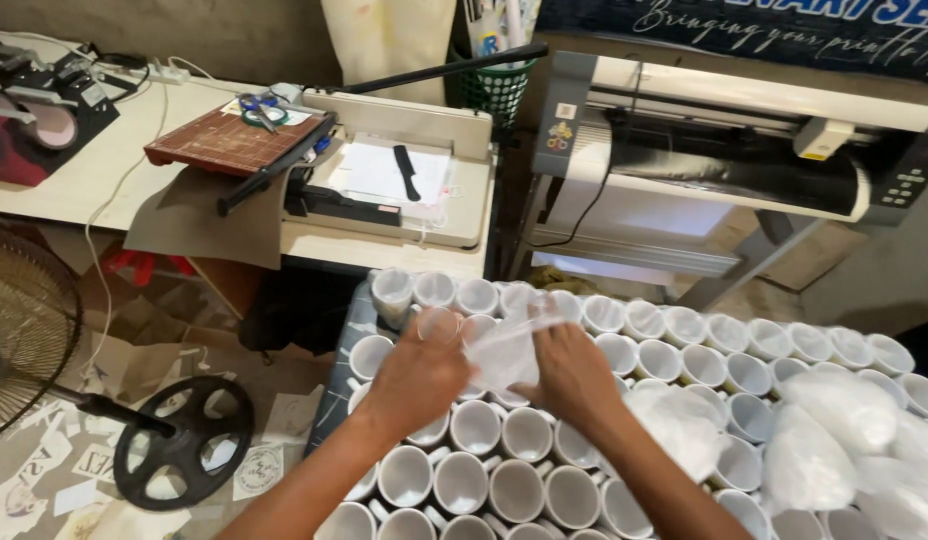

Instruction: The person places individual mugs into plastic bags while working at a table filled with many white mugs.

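Hands: our left (421, 372) and right (574, 372) both pinch one plastic bag (504, 350).
Bag: thin, limp, slippery; we judge edges best.
Mugs (529, 435): ceramic, breakable.

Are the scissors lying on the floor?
No, the scissors lie up on the table, on top of a brown cutting board.

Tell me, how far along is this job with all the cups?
Looks early. A few crumpled clear plastic bags lie heaped on the right. Both hands, left hand and right hand, grip one thin clear plastic bag around a mug. Most white ceramic mugs stand bare and open.
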